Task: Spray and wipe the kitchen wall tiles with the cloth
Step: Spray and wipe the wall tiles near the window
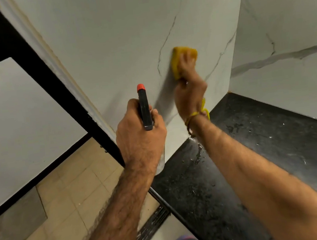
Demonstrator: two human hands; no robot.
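Spray bottle [145, 109] sits in the left hand [140, 136], fingers wrapped tight round its neck, black trigger head up top and the orange nozzle tip aimed at the wall. The clear body pokes out below the wrist, but I can't tell how much liquid is in it. Right hand [188, 88] is up on the white marble-look wall tiles [123, 34], fingers curled over a folded yellow cloth [181, 57] and pressing it flat against the tile, a bit blurred. Yellow thread band [193, 116] is tied round that wrist. Both forearms reach out over the black granite countertop [258, 157], which has wet drips near the wall corner. Beige floor tiles [63, 201] lie off to the left.
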